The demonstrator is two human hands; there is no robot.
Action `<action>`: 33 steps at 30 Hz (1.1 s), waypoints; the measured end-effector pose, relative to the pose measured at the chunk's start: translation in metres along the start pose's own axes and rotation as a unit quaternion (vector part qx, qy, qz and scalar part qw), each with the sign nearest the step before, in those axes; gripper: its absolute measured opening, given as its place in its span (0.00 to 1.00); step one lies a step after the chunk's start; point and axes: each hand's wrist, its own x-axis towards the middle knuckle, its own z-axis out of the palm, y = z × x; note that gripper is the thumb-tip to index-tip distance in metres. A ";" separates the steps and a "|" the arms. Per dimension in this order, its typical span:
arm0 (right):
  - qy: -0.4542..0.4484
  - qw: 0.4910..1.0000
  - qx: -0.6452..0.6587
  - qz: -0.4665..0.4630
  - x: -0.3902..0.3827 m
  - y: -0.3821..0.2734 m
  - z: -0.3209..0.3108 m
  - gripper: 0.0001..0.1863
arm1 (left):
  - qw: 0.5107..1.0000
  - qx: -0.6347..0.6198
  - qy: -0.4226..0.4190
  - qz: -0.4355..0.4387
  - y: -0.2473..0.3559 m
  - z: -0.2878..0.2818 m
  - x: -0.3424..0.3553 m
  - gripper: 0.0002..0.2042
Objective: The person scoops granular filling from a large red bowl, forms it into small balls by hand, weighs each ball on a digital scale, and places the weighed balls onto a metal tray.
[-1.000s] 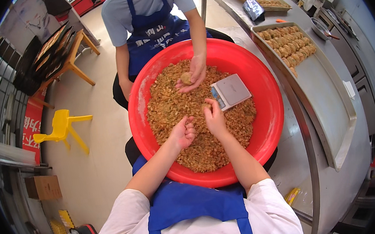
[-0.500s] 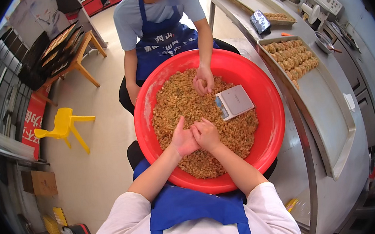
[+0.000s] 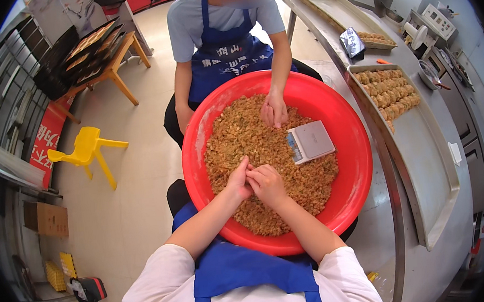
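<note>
Grip hidden, wide or narrow I can't tell, left hand (image 3: 239, 181) and right hand (image 3: 269, 186) meet above the crumbly mix (image 3: 237, 129) in the red tub (image 3: 355, 181), likely shaping, which next wants even pressure.

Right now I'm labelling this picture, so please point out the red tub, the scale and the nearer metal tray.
Red tub (image 3: 353, 155), head view: right inner wall.
Scale (image 3: 315, 139), head view: flat top plate.
Nearer metal tray (image 3: 424, 164), head view: bare bottom.
</note>
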 end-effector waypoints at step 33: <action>0.018 0.999 -0.011 0.039 0.002 -0.002 0.000 0.04 | 0.997 0.018 -0.057 -0.046 -0.004 0.013 -0.016 0.17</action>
